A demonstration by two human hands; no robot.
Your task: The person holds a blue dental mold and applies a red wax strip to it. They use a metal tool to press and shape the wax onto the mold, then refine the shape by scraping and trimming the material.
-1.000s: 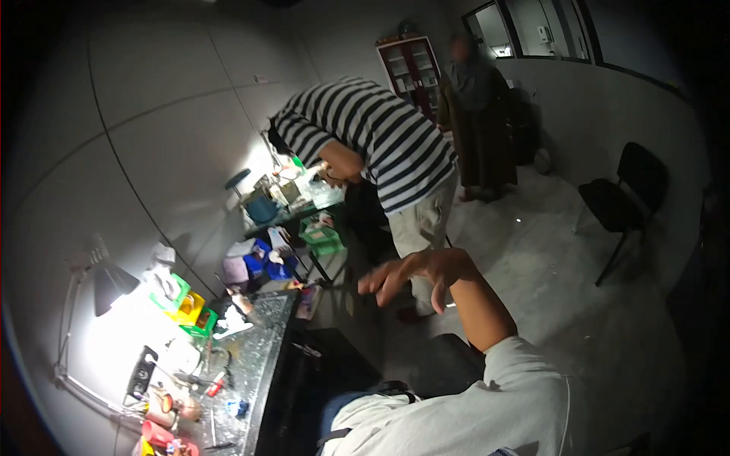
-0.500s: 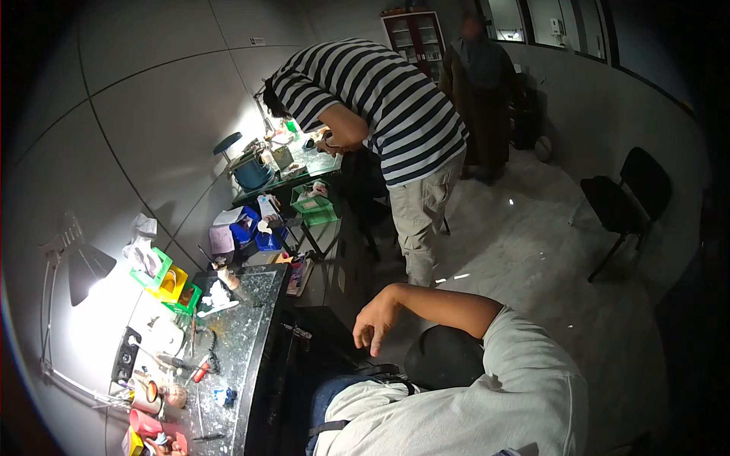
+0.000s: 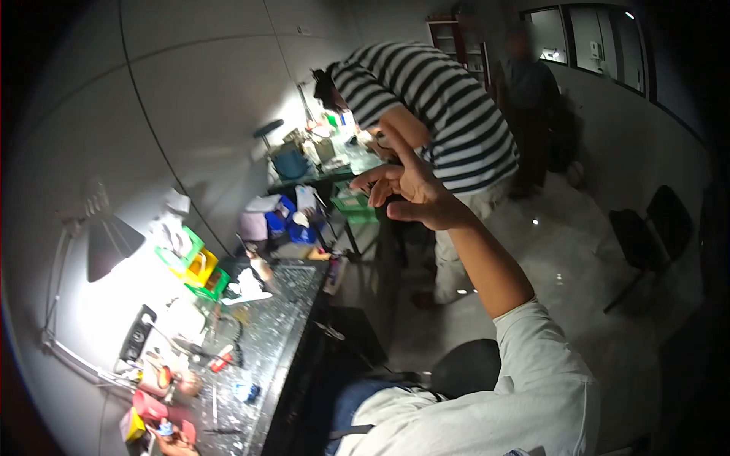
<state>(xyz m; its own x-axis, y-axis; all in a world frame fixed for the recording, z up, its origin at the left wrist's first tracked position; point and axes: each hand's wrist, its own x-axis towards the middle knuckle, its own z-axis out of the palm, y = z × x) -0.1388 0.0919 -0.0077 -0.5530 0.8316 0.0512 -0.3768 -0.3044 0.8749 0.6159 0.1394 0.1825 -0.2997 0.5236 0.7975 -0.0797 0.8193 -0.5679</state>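
Observation:
My right hand [image 3: 424,199] is raised in mid-air at the middle of the view, with its fingers spread and nothing in them. In this view it overlaps the striped shirt of a bent-over person [image 3: 441,106] and a green bin [image 3: 354,207] farther back. My left hand is out of view. To the left is my dark speckled workbench [image 3: 285,304], where a red-handled tool [image 3: 221,359], a small blue piece [image 3: 245,391] and a pink cup [image 3: 150,405] lie or stand.
A lit desk lamp [image 3: 114,239] leans over the bench beside stacked green and yellow bins [image 3: 199,267]. Blue bins [image 3: 300,232] sit beyond it. A second person [image 3: 530,99] stands at the back, and a black chair [image 3: 658,232] is at the right.
My right hand has risen from hanging low beside the bench to mid-air, its fingers spreading. The view has shifted, so the room appears farther right.

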